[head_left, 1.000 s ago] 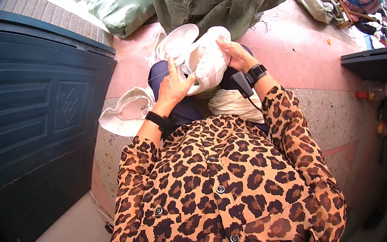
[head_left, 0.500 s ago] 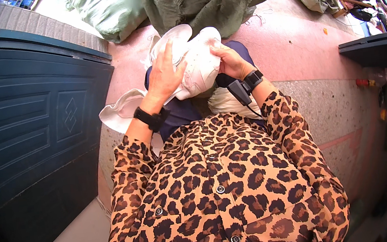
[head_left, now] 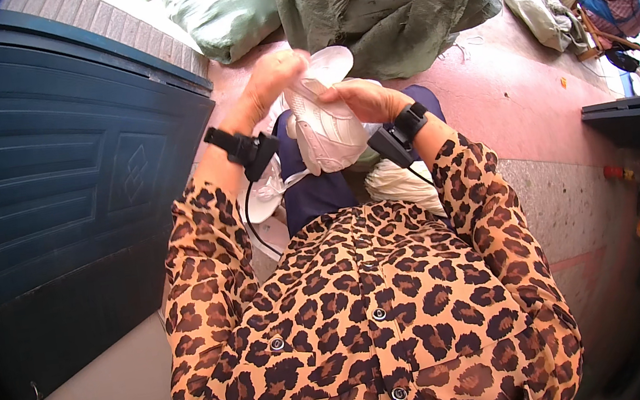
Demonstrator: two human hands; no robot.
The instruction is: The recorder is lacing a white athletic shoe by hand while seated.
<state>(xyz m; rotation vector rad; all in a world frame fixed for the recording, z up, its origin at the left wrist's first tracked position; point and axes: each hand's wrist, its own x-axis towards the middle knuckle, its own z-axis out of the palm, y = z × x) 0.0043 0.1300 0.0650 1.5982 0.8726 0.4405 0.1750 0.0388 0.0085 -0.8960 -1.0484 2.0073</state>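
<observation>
A white shoe upper (head_left: 323,124) with stitched panels is held above my lap, a pale rounded flap (head_left: 333,64) standing up at its far end. My right hand (head_left: 373,101) grips its right side, thumb and fingers closed on the material. Slightly blurred, my left hand (head_left: 273,82) is curled closed at the upper's far left edge; its fingertips are hidden, so what it pinches there cannot be made out. More white shoe pieces (head_left: 265,195) hang beside my left knee, below my left wrist.
A dark blue panelled door-like board (head_left: 38,179) stands along the left. Large green-grey sacks (head_left: 378,21) and a pale green sack (head_left: 221,12) lie ahead on the pink floor (head_left: 499,98). A cream bundle (head_left: 402,188) is by my right thigh. A dark ledge (head_left: 626,118) juts in at right.
My left hand has gone from lying spread over the shoe upper to a closed shape at its far edge. The upper has been turned more upright, and my right hand has moved across its top.
</observation>
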